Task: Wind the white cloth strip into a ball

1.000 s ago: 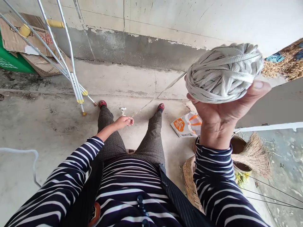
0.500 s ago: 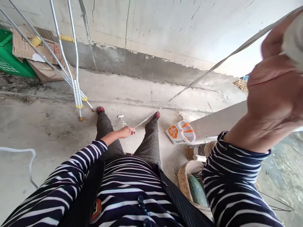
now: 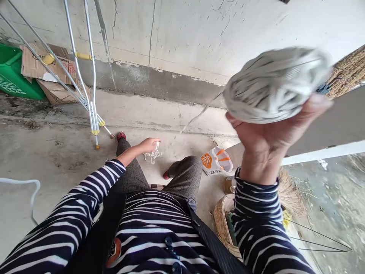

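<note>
A big ball of whitish flat cord [image 3: 276, 83] is raised at the upper right, in the grip of my right hand [image 3: 262, 139], whose fingers wrap it from beneath and behind. From the ball a single strand [image 3: 196, 117] slants down toward my left hand [image 3: 149, 145], faint and blurred near its lower end. My left hand is closed in front of my left thigh, pinching the cord. A loose tangle of cord [image 3: 154, 155] dangles just under those fingers.
Aluminium crutches [image 3: 92, 95] lean at the wall, by flattened cardboard [image 3: 61, 93] and a green bin [image 3: 19, 78]. To the right are a white-orange bag [image 3: 212, 161], a wicker basket [image 3: 221, 217] partly behind my right arm, and a straw broom head [image 3: 291, 194].
My right hand has come left and turned, bringing the whole cord ball into view. My left hand has risen slightly left, with more tangled cord below it. My right leg has bent.
</note>
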### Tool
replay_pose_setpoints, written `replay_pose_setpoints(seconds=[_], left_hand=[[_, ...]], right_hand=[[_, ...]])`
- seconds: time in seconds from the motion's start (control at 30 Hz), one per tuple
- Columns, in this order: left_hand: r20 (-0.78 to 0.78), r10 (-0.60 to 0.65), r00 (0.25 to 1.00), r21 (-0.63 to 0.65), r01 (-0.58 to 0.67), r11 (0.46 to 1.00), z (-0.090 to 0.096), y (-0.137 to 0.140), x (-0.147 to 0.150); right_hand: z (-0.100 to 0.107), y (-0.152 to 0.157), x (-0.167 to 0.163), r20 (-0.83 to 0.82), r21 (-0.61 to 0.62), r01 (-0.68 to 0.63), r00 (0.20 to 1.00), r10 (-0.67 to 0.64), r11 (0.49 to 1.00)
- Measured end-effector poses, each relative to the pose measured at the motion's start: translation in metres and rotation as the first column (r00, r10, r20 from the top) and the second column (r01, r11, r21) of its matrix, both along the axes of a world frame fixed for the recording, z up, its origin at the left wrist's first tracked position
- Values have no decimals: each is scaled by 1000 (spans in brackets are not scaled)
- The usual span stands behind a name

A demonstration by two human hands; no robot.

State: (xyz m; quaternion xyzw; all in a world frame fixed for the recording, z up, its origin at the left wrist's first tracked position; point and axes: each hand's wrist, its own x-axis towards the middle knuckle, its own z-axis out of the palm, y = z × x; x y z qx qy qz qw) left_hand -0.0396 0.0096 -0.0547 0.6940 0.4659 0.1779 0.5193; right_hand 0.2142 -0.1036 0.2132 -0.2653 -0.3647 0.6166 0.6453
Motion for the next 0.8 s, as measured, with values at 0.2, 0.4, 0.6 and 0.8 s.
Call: replay_pose_setpoints(seconds=[0.2, 0.4, 0.6, 0.8], left_hand=[[-96, 317, 943, 50, -314, 948, -32, 9, -3], [393, 302, 868, -143, -267, 953, -15, -17, 27], [490, 220, 844, -241, -111, 964, 7, -23, 25], [437, 121, 891, -277, 5, 961, 28, -24, 31]], right_hand=[[-98, 38, -14, 34, -177, -52, 998, 59, 983], [-193, 47, -22, -88, -553, -173, 985, 149, 815], [-233, 31, -22, -110, -518, -308, 949, 294, 798], [-244, 27, -14, -120, -457, -376, 924, 363, 806]])
